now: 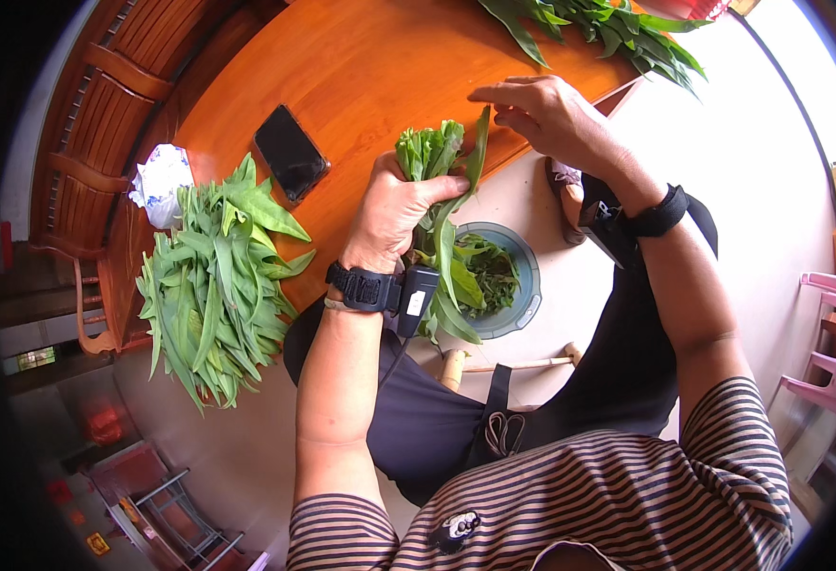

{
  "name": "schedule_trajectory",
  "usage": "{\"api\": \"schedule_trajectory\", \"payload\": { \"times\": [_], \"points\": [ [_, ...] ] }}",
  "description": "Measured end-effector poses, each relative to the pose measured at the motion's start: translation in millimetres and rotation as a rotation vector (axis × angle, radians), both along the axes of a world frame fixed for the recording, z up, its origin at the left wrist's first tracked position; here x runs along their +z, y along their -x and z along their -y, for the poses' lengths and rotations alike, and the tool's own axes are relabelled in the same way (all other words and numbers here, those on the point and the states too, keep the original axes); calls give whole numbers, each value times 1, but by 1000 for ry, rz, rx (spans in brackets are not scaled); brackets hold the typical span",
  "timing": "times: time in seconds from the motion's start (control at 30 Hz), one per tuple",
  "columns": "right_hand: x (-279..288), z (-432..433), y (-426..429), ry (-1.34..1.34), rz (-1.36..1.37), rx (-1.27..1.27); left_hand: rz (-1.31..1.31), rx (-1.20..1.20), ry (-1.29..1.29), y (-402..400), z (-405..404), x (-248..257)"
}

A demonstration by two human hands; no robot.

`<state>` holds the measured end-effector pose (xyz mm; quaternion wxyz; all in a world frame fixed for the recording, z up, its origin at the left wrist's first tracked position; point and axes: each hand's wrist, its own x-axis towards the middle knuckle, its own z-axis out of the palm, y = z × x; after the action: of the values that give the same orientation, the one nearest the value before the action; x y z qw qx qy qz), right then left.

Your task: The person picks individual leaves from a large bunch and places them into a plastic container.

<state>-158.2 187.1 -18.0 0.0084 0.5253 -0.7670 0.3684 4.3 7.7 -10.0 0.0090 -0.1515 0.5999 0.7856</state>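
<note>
My left hand [389, 207] is closed around a bunch of leafy greens [428, 153], thumb across the front. Bundled leaf bases or stems stick up above the fist, and long leaves hang below it. One long leaf [476, 157] stands up at the bunch's right side. Close to that leaf's upper end is my right hand [539, 114], index finger stretched out and the others bent. Whether its fingertips touch the leaf I cannot tell. Under the bunch, a grey-blue plastic basin [528, 285] on the floor holds loose leaves and scraps [496, 282].
A large pile of greens [214, 300] lies at the wooden table's [346, 64] left edge, beside a crumpled white plastic bag [162, 182]. A black smartphone [291, 153] rests nearby. More greens [603, 28] lie at the far right. Pink plastic stools [835, 342] stand at right.
</note>
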Motion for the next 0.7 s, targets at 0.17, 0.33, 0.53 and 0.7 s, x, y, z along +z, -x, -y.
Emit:
{"api": "schedule_trajectory", "payload": {
  "times": [0.17,0.33,0.53,0.7],
  "points": [
    [7,-2,4,-39,-71,74,9,-44,29,0,4,-6],
    [1,1,2,-7,-135,82,47,-79,60,0,4,1],
    [4,5,-5,-2,-185,85,57,-52,23,1,-1,-3],
    [11,7,-14,-61,-104,139,17,-69,32,2,-6,-1]
  ]
}}
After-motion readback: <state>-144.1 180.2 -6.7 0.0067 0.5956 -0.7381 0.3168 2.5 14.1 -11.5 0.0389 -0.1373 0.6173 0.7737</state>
